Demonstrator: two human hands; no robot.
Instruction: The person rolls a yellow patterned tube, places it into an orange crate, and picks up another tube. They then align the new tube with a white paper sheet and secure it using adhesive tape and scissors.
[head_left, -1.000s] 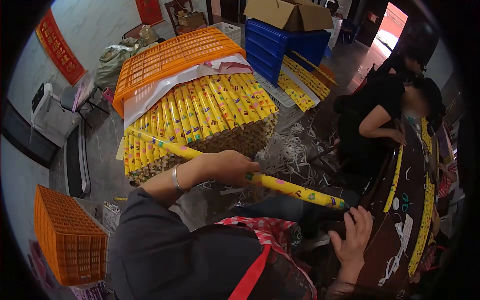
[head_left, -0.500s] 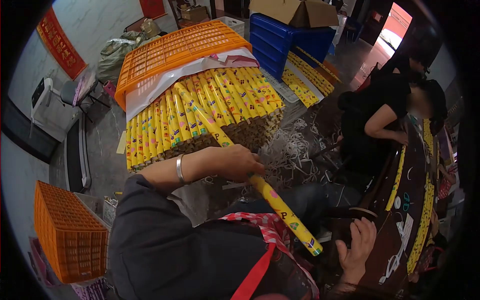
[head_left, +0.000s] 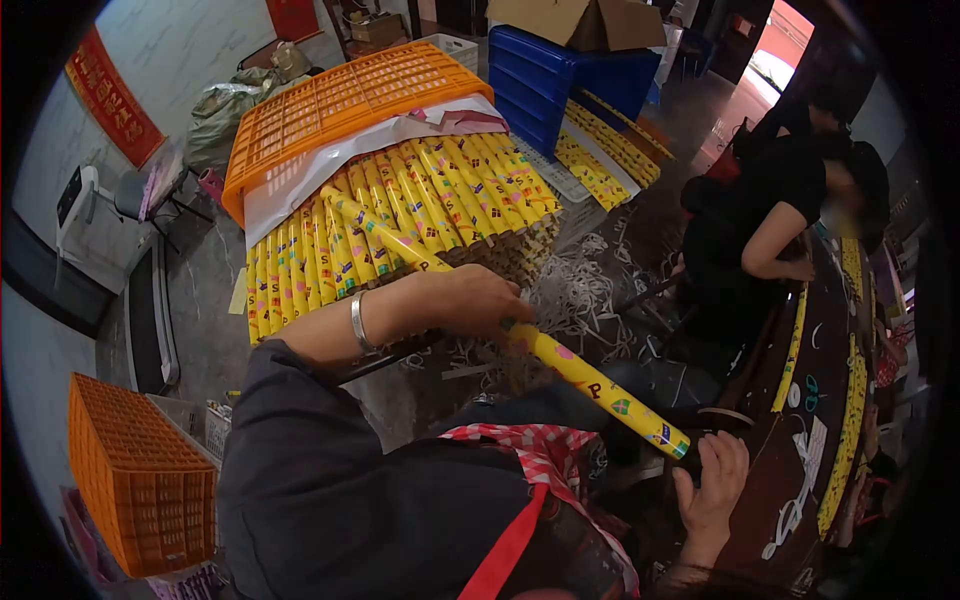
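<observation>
My left hand point(head_left: 480, 300), with a silver bangle at the wrist, is closed around the middle of a long yellow printed paper tube point(head_left: 590, 380). The tube slants across the view. Its upper end overlaps a big stack of matching yellow tubes point(head_left: 400, 200), whose brown ends face me. Close to the lower end of the held tube is my right hand point(head_left: 715, 490), fingers raised and apart, holding nothing.
An orange crate point(head_left: 350, 100) and white sheeting stand behind the stack. Paper strips point(head_left: 585, 290) litter the floor. At right, a person in black point(head_left: 750, 210) leans over a dark table point(head_left: 750, 500) bearing yellow strips and scissors point(head_left: 811, 392). Another orange crate point(head_left: 145, 470) is at lower left.
The lower end of the held tube has swung up and to the right, closer to my right hand. My left hand keeps its grip. The view has shifted slightly.
</observation>
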